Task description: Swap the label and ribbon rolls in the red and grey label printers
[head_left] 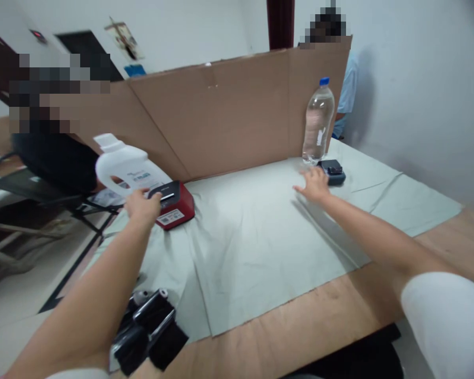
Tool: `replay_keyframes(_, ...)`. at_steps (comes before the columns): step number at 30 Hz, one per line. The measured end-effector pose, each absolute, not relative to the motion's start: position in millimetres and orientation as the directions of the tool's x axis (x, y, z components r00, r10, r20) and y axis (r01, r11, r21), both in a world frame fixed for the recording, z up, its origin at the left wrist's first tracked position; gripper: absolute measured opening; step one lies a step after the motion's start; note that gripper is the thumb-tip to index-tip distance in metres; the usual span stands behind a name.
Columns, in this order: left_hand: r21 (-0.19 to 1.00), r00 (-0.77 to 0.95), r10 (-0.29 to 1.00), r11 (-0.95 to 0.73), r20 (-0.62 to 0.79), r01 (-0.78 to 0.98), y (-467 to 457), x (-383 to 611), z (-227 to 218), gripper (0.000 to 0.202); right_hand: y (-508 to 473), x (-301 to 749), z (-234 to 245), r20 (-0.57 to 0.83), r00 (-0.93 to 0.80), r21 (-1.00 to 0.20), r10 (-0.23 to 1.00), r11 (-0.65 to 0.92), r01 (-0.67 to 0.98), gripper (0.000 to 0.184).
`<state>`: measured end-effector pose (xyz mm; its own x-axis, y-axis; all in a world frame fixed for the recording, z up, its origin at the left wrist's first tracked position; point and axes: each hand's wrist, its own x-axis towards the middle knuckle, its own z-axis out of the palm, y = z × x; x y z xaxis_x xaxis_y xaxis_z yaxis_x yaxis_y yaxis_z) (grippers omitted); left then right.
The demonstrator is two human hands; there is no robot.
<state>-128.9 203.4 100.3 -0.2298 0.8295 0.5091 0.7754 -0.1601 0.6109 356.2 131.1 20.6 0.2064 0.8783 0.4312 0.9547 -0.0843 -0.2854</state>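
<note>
White cloth sleeve (446, 321) lower right, right hand (315, 184) spread empty, left hand (142, 205) is way nearer the boxy red-and-black device (178, 204) mid-left, can't tell if gripping.

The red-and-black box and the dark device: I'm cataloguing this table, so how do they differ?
The red-and-black box has red sides; the dark device is blue-grey and black. The box looks larger in this view than the device. The left hand is at the box, while the right hand, fingers spread, is beside the device. Both sit on the pale cloth.
</note>
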Motion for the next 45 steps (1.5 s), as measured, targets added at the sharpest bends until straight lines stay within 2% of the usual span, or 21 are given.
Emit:
replay_keyframes(1, 0.614, -0.277, 0.832, -0.093, 0.481, 0.784, 186.3, -114.2, 98.8, 0.018, 143.7, 377.4, 23.3, 0.433, 0.329, -0.287, 0.839, -0.217, 0.933, 0.073)
replay_keyframes(2, 0.608, -0.227, 0.866, -0.107, 0.445, 0.787, 166.1, -97.9, 96.8, 0.023, 152.5, 396.4, 24.9, 0.4, 0.419, -0.29, 0.815, -0.321, 0.902, 0.08)
replay_keyframes(5, 0.629, 0.069, 0.917, -0.323, 0.393, 0.707, 96.5, -49.3, 88.5, 0.034, 158.7, 433.4, 24.1, 0.192, 0.627, -0.384, 0.755, -0.53, 0.756, 0.091)
replay_keyframes(8, 0.732, 0.213, 0.924, -0.382, 0.317, 0.565, 39.8, -16.0, 77.3, 0.035, 149.4, 438.6, 21.7, 0.129, 0.653, -0.434, 0.746, -0.55, 0.714, 0.085)
replay_keyframes(11, 0.903, 0.25, 0.956, -0.239, 0.154, 0.358, 15.3, 0.5, 63.7, 0.034, 137.0, 420.6, 24.4, 0.145, 0.657, -0.503, 0.74, -0.516, 0.693, 0.078)
replay_keyframes(13, 0.979, 0.265, 0.964, -0.066, 0.012, 0.194, 13.6, 7.3, 54.4, 0.037, 125.1, 399.1, 28.8, 0.163, 0.6, -0.603, 0.783, -0.403, 0.689, 0.075)
replay_keyframes(16, 0.988, 0.31, 0.941, 0.151, -0.136, -0.025, 17.7, 17.3, 42.1, 0.043, 94.2, 353.5, 36.2, 0.274, 0.374, -0.705, 0.886, -0.079, 0.705, 0.071)
replay_keyframes(20, 0.915, 0.427, 0.893, 0.282, -0.142, -0.287, 13.9, 30.9, 30.6, 0.07, 32.3, 277.6, 39.8, 0.451, 0.051, -0.661, 0.891, 0.295, 0.69, 0.064)
replay_keyframes(23, 0.849, 0.465, 0.879, 0.323, -0.106, -0.418, 6.0, 34.7, 22.9, 0.093, -8.3, 229.1, 32.1, 0.493, -0.079, -0.616, 0.867, 0.411, 0.672, 0.064)
replay_keyframes(25, 0.841, 0.433, 0.894, 0.322, -0.118, -0.436, 4.0, 31.9, 17.3, 0.101, -23.4, 210.7, 24.3, 0.456, -0.103, -0.645, 0.884, 0.408, 0.646, 0.074)
replay_keyframes(27, 0.851, 0.391, 0.908, 0.319, -0.149, -0.417, 6.0, 26.7, 12.0, 0.105, -27.7, 205.4, 18.3, 0.391, -0.122, -0.719, 0.912, 0.386, 0.578, 0.074)
replay_keyframes(31, 0.865, 0.416, 0.897, 0.323, -0.15, -0.383, 14.8, 20.0, 5.1, 0.097, -15.5, 217.3, 15.2, 0.197, -0.091, -0.921, 0.976, 0.216, 0.324, 0.066)
replay_keyframes(33, 0.865, 0.48, 0.865, 0.347, -0.145, -0.363, 16.7, 19.9, 3.9, 0.093, -9.0, 223.2, 12.5, 0.108, -0.105, -0.974, 0.989, 0.126, 0.19, 0.068)
replay_keyframes(38, 0.851, 0.598, 0.784, 0.422, -0.169, -0.313, 15.2, 18.3, 3.0, 0.091, -8.2, 225.8, -4.9, 0.064, -0.189, -0.994, 0.98, 0.08, 0.077, 0.082)
replay_keyframes(45, 0.847, 0.603, 0.777, 0.433, -0.178, -0.308, 19.5, 15.3, -4.7, 0.083, -13.3, 225.8, -7.1, 0.04, -0.197, -0.996, 0.98, 0.056, 0.077, 0.08)
